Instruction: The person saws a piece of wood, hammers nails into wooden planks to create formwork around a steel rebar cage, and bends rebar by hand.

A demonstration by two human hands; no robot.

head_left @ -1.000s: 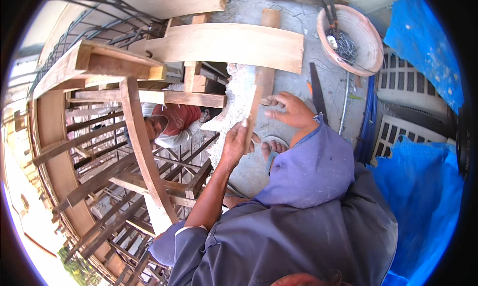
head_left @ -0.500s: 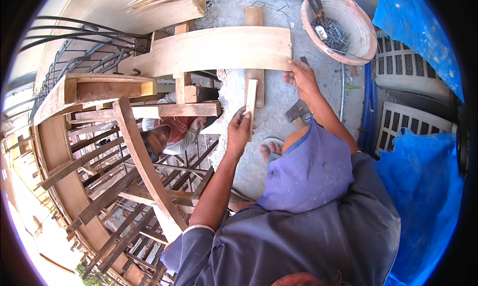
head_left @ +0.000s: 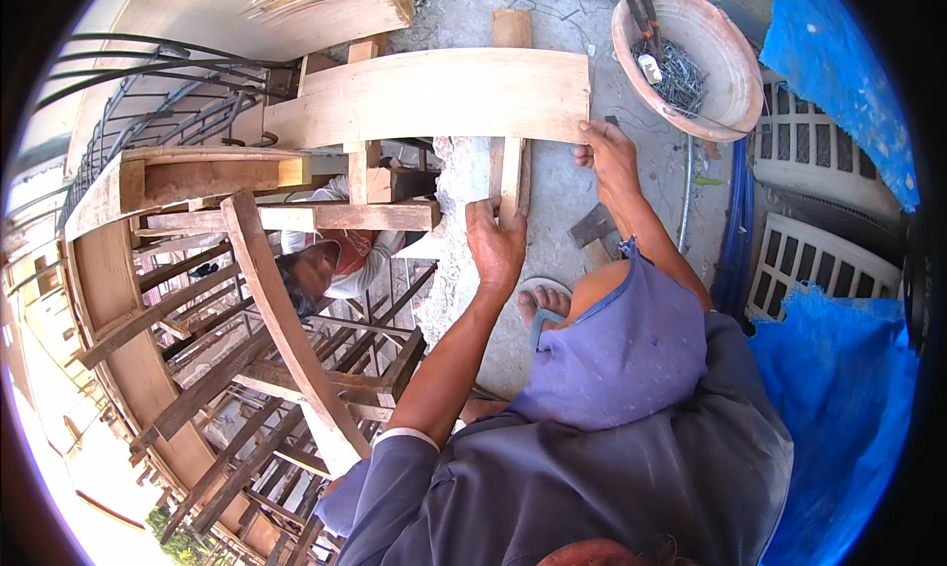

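On the plank (head_left: pixel 434 95), right hands (head_left: pixel 610 152) steadier

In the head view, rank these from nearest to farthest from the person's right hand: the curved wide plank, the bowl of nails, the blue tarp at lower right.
1. Curved wide plank: touching the right hand, at its right end.
2. Bowl of nails: up and right.
3. Blue tarp: far lower right.

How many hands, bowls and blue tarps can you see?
Hands: 2, the left hand and the right hand
Bowls: 1, the clay-coloured bowl
Blue tarps: 2, the upper tarp and the lower tarp
Total: 5
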